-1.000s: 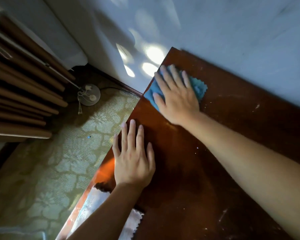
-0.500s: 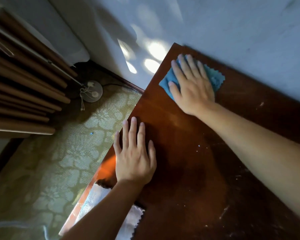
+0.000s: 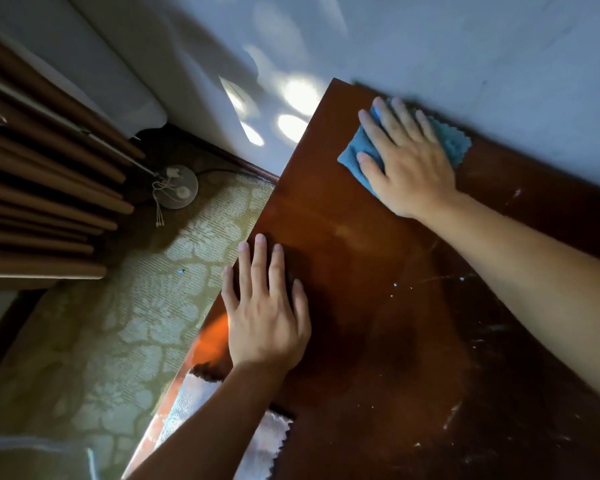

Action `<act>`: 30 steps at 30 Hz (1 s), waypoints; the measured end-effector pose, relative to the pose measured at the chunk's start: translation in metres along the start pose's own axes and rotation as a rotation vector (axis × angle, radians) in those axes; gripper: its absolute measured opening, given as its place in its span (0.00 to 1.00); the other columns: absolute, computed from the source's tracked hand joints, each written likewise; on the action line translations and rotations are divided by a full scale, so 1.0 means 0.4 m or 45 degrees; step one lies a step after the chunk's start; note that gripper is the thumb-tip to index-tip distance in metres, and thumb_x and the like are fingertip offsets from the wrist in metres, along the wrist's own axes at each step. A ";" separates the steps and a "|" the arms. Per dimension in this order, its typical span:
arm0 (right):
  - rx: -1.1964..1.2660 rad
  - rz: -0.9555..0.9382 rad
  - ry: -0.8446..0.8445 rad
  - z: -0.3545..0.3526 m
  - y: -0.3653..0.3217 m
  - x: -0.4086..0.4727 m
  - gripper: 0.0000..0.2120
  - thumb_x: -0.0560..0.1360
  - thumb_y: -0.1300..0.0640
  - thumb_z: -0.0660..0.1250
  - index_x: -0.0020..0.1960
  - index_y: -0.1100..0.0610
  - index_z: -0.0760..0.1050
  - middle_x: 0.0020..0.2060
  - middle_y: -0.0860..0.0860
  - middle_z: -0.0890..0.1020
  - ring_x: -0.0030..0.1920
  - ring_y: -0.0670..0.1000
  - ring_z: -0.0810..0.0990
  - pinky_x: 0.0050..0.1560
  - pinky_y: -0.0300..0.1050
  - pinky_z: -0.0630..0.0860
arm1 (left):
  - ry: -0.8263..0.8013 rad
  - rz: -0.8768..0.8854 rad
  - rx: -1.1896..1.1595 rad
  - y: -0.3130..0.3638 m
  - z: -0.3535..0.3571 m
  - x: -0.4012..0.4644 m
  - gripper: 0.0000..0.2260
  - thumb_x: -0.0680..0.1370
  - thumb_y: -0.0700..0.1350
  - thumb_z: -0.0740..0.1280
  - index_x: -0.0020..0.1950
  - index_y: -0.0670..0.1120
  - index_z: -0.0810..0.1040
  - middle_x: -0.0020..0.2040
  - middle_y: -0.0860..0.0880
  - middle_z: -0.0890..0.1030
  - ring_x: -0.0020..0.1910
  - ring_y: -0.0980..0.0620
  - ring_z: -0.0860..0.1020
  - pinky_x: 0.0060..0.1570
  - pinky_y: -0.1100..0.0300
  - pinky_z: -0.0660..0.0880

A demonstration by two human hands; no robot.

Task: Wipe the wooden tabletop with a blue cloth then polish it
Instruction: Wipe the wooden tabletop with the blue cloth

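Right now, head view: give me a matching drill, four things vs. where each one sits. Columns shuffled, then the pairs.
Things
1. blue cloth
2. left hand
3. white cloth
4. lamp base

Places
A. on the floor beside the curtain
B. flat on the tabletop near its left edge
C. under the right hand, at the far edge by the wall
D. at the near left edge of the tabletop, partly under the left forearm

Pairs: 1-C, 2-B, 3-D, 4-A

Wood tabletop [image 3: 378, 306] w/ blue cloth [image 3: 456, 143], white cloth [image 3: 267, 441].
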State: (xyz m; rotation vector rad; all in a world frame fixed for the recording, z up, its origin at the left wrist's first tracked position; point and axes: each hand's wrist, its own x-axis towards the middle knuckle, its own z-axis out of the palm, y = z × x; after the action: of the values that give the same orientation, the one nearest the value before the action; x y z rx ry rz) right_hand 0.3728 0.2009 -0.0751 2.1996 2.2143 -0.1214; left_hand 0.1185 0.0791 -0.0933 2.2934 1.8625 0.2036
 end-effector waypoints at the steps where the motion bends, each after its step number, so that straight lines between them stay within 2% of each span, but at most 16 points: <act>1: 0.015 0.014 0.014 0.005 -0.021 -0.027 0.34 0.82 0.41 0.44 0.83 0.55 0.55 0.82 0.56 0.57 0.82 0.58 0.53 0.82 0.59 0.49 | -0.005 -0.004 0.000 0.002 -0.001 0.000 0.25 0.82 0.51 0.57 0.77 0.41 0.66 0.80 0.42 0.60 0.81 0.43 0.54 0.77 0.40 0.54; 5: 0.044 -0.127 0.054 0.045 -0.117 -0.234 0.32 0.83 0.41 0.51 0.82 0.54 0.58 0.82 0.55 0.58 0.82 0.57 0.54 0.81 0.60 0.52 | 0.007 -0.003 -0.008 0.001 -0.003 0.000 0.25 0.82 0.50 0.58 0.77 0.41 0.67 0.80 0.41 0.61 0.81 0.42 0.54 0.77 0.39 0.55; 8: 0.054 -0.263 0.029 0.047 -0.098 -0.262 0.31 0.83 0.40 0.52 0.82 0.51 0.58 0.82 0.53 0.58 0.82 0.55 0.54 0.81 0.59 0.53 | 0.001 -0.007 -0.009 0.003 -0.005 -0.001 0.25 0.82 0.50 0.58 0.77 0.40 0.67 0.80 0.41 0.61 0.81 0.42 0.54 0.76 0.39 0.55; 13: 0.025 -0.018 0.052 0.016 0.063 -0.126 0.30 0.83 0.41 0.50 0.82 0.51 0.61 0.81 0.53 0.60 0.82 0.56 0.57 0.81 0.56 0.51 | -0.022 -0.025 -0.027 0.006 -0.007 -0.001 0.26 0.82 0.52 0.56 0.77 0.41 0.66 0.81 0.42 0.60 0.81 0.43 0.55 0.77 0.40 0.53; 15: -0.004 0.007 0.033 0.005 0.108 -0.095 0.29 0.83 0.42 0.50 0.82 0.51 0.60 0.81 0.53 0.61 0.82 0.57 0.57 0.81 0.56 0.51 | -0.023 -0.024 -0.038 0.004 -0.005 -0.001 0.26 0.82 0.52 0.55 0.77 0.42 0.66 0.81 0.42 0.60 0.81 0.43 0.54 0.77 0.40 0.53; 20: -0.008 0.127 0.008 0.005 0.047 -0.154 0.31 0.84 0.41 0.47 0.83 0.53 0.55 0.82 0.54 0.57 0.83 0.57 0.53 0.82 0.58 0.48 | -0.025 -0.021 -0.065 0.003 -0.006 -0.004 0.26 0.82 0.52 0.54 0.78 0.41 0.65 0.81 0.42 0.59 0.81 0.43 0.53 0.77 0.39 0.52; 23: 0.011 -0.033 0.007 0.028 -0.017 -0.298 0.30 0.84 0.41 0.49 0.83 0.52 0.57 0.82 0.54 0.58 0.83 0.55 0.53 0.82 0.58 0.50 | -0.045 -0.007 -0.067 0.005 -0.008 -0.004 0.27 0.82 0.52 0.53 0.78 0.41 0.63 0.81 0.43 0.58 0.81 0.42 0.51 0.77 0.39 0.50; 26: 0.015 -0.124 -0.066 0.022 0.031 -0.311 0.30 0.84 0.39 0.48 0.83 0.49 0.57 0.83 0.51 0.57 0.83 0.53 0.52 0.82 0.57 0.49 | -0.065 0.049 -0.065 0.004 -0.009 -0.005 0.27 0.82 0.52 0.51 0.79 0.41 0.62 0.82 0.44 0.57 0.81 0.41 0.49 0.78 0.40 0.48; 30: 0.007 0.172 -0.046 -0.009 0.166 -0.215 0.30 0.83 0.41 0.47 0.83 0.50 0.57 0.82 0.52 0.57 0.83 0.55 0.53 0.82 0.56 0.48 | -0.080 0.180 -0.054 -0.008 -0.001 -0.007 0.25 0.83 0.50 0.51 0.79 0.44 0.63 0.82 0.46 0.57 0.82 0.44 0.49 0.78 0.40 0.48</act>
State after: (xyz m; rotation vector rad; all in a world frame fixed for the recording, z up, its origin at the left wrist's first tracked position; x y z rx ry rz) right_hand 0.4401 0.1155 -0.0686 2.3221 2.0418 -0.1631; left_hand 0.1148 0.0770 -0.0935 2.3753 1.6524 0.1856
